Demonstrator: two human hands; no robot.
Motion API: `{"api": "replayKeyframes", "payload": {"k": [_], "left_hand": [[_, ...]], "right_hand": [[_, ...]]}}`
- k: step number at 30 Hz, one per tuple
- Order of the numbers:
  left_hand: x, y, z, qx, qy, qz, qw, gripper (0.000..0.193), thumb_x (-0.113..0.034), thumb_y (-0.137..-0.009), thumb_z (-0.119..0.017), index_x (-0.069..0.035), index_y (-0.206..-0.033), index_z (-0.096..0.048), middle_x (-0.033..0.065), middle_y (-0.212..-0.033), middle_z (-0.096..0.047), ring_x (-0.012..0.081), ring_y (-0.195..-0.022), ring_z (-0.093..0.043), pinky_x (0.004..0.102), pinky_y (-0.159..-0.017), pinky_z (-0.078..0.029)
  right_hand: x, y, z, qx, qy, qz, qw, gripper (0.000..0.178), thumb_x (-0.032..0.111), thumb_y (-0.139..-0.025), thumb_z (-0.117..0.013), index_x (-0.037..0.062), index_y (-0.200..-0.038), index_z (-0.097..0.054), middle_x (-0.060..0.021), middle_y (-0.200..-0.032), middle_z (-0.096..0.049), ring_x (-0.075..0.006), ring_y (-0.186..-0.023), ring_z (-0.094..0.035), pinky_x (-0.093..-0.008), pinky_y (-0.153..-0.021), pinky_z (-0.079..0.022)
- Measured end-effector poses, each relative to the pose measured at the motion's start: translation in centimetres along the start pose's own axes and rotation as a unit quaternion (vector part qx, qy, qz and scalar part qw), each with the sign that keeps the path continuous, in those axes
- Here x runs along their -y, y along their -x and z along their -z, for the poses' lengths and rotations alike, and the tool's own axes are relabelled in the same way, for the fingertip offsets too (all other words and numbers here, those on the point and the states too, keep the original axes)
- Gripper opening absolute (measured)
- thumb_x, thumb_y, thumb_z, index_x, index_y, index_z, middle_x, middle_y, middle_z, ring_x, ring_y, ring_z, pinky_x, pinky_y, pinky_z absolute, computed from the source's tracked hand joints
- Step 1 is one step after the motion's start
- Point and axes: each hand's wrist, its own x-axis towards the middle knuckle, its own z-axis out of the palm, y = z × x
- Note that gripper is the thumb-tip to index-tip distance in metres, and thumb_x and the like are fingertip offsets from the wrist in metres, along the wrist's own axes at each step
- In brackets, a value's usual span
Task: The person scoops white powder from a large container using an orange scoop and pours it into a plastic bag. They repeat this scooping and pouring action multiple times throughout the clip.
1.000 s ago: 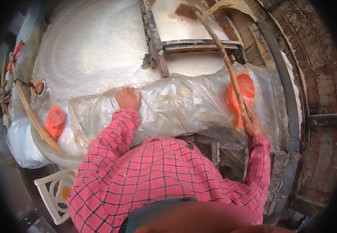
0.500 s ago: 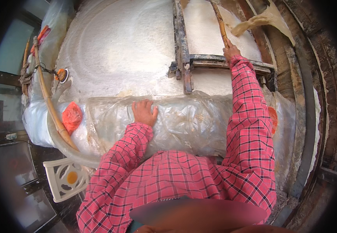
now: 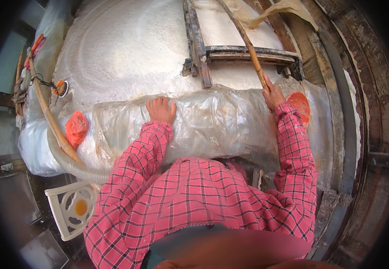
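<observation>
My right hand point(image 3: 274, 95) is wrapped round a long wooden pole point(image 3: 250, 49), which slants away to the far left. Near the pole's far end hangs a pale tan cloth-like sheet point(image 3: 288, 8); whether the two are joined I cannot tell. My left hand point(image 3: 162, 110) lies with fingers spread on clear plastic sheeting point(image 3: 212, 119) over the near rim of a large vat. Whitish, milky material point(image 3: 127, 49) fills the vat. A dark wooden frame point(image 3: 196, 45) reaches across it, with a crossbar point(image 3: 252, 54) beyond my right hand.
An orange-red rounded object point(image 3: 298, 106) sits right of my right hand. On the left are a red plastic bundle point(image 3: 76, 128), a bamboo pole point(image 3: 51, 107), a ribbed hose point(image 3: 75, 169) and a white plastic stool point(image 3: 71, 208). Wooden beams point(image 3: 322, 58) line the right side.
My right hand has drawn back toward me with the pole, from over the crossbar to the plastic-covered rim. The left hand stays on the sheeting. The whole view has shifted slightly.
</observation>
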Motion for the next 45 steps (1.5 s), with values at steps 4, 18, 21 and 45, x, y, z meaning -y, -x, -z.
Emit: {"api": "replayKeyframes", "payload": {"k": [4,18,21,45], "left_hand": [[0.7,1.0,-0.6,-0.002,-0.023,0.000,1.000,0.033,-0.038,-0.085,-0.058,-0.012,-0.102,-0.068,0.0070,-0.108,-0.063,0.0259,-0.107,-0.053,0.0536,-0.106,-0.026],[1.4,1.0,0.0,0.041,-0.034,0.007,0.999,0.032,-0.039,-0.086,-0.058,-0.012,-0.099,-0.067,0.0065,-0.105,-0.064,0.0246,-0.108,-0.053,0.0539,-0.106,-0.026],[1.4,0.7,0.1,0.045,-0.032,0.009,0.998,0.031,-0.037,-0.086,-0.059,-0.012,-0.101,-0.067,0.0063,-0.107,-0.063,0.0248,-0.108,-0.053,0.0537,-0.106,-0.026],[0.4,-2.6,-0.7,0.079,0.029,0.018,0.996,0.034,-0.035,-0.085,-0.057,-0.009,-0.106,-0.065,0.0082,-0.110,-0.061,0.0272,-0.108,-0.053,0.0540,-0.107,-0.024]], "right_hand": [[-0.5,8.1,0.6,-0.007,0.035,0.027,0.999,0.063,0.019,-0.092,-0.053,0.0227,-0.150,-0.029,-0.0304,-0.107,-0.061,-0.0461,-0.103,-0.058,-0.0456,-0.092,-0.045],[2.3,27.8,6.1,0.062,-0.073,-0.102,0.990,0.062,0.010,-0.091,-0.056,0.0190,-0.148,-0.034,-0.0248,-0.114,-0.062,-0.0350,-0.105,-0.063,-0.0383,-0.090,-0.047],[1.0,24.3,5.8,0.031,-0.111,-0.042,0.992,0.062,0.009,-0.090,-0.055,0.0199,-0.148,-0.035,-0.0233,-0.122,-0.060,-0.0290,-0.115,-0.059,-0.0359,-0.096,-0.044],[-5.0,-20.5,4.5,-0.057,0.127,-0.025,0.990,0.061,0.027,-0.089,-0.053,0.0287,-0.146,-0.031,-0.0232,-0.105,-0.064,-0.0414,-0.094,-0.063,-0.0488,-0.085,-0.050]]}}
